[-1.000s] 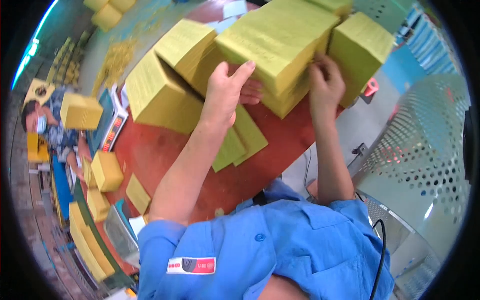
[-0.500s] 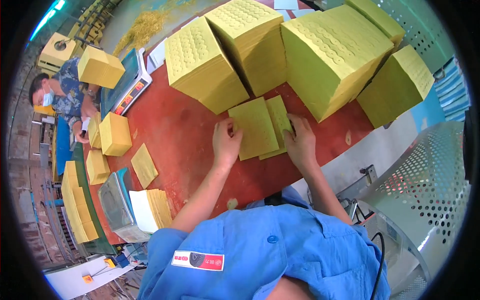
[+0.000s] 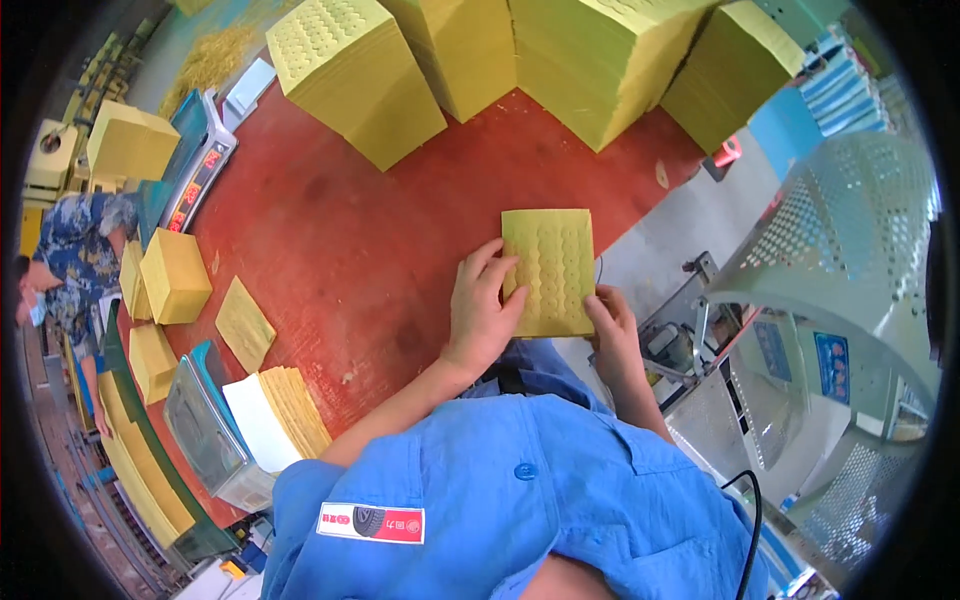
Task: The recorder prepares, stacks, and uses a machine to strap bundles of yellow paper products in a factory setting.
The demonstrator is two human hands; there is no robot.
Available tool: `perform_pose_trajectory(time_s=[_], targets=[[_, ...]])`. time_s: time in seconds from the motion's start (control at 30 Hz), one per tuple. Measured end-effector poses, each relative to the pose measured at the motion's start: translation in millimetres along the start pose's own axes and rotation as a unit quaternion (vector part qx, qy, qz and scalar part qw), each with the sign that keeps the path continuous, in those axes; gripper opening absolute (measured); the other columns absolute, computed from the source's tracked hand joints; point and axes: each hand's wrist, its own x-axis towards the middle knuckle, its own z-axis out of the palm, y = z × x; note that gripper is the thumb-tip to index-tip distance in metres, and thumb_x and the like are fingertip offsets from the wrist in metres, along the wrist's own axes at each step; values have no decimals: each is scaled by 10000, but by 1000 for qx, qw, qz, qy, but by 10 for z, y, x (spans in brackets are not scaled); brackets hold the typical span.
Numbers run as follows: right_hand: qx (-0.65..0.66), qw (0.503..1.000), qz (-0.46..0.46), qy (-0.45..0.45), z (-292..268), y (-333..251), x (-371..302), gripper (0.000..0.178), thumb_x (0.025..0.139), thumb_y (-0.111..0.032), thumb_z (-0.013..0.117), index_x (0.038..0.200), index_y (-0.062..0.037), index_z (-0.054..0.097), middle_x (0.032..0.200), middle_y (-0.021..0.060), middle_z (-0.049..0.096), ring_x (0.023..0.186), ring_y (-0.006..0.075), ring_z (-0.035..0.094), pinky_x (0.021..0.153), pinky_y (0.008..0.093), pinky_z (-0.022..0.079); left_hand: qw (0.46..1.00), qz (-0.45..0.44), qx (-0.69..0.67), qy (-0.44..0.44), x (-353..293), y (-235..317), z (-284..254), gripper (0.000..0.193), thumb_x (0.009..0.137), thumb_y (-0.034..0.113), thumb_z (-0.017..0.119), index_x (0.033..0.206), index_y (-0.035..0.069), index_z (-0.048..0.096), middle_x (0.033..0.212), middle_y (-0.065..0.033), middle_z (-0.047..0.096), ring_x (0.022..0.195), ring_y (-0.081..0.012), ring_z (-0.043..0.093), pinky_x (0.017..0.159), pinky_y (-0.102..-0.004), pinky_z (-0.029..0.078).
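Note:
A thin stack of yellow paper sheets, stamped with rows of overlapping round coin-like marks, is held between my hands at the table's near edge. My left hand grips its left side, with the thumb and fingertips at the edge. My right hand closes on the lower right corner, the thumb on the top face and the other fingers partly hidden. The stack's edges lie nearly flush. Beyond it, tall blocks of the same paper stand on the red table, the nearest being a left block and a middle block.
A digital scale stands at the far left, near small yellow paper blocks and a single sheet. A second scale sits by a fanned paper pile. Perforated metal guarding rises at right. A co-worker is at far left.
Two overlapping plain-faced stacks lay on the table between my hands. Now one squared stack with stamped marks facing up is held closer to me. The view has shifted, and the co-worker appears farther left.

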Motion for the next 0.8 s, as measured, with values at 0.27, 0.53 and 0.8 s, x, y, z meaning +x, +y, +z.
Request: perform_pose_trajectory(time_s=[0.27,0.53,0.8], targets=[[-176,944,-260,-105,336,-182,-216,159,924,-14,578,1081,2,593,882,30,606,823,112,563,760,259,461,892,-93,-442,-23,-126,3,-488,496,900,17,618,1368,26,455,1306,-97,540,1137,-161,548,944,-297,449],[-202,889,-359,-199,1039,-255,57,198,906,52,507,1076,-8,589,932,73,618,882,150,598,802,277,473,962,26,-248,111,-331,16,-965,291,1024,35,425,1310,5,473,1253,-101,592,1208,-177,532,1052,-316,393],[-161,917,-306,-197,1258,-12,252,336,844,111,418,1134,-10,537,990,62,613,956,113,568,846,260,460,960,19,-231,159,-353,-232,-885,293,1026,21,390,1308,19,471,1337,-117,541,1254,-201,499,1076,-323,370]])
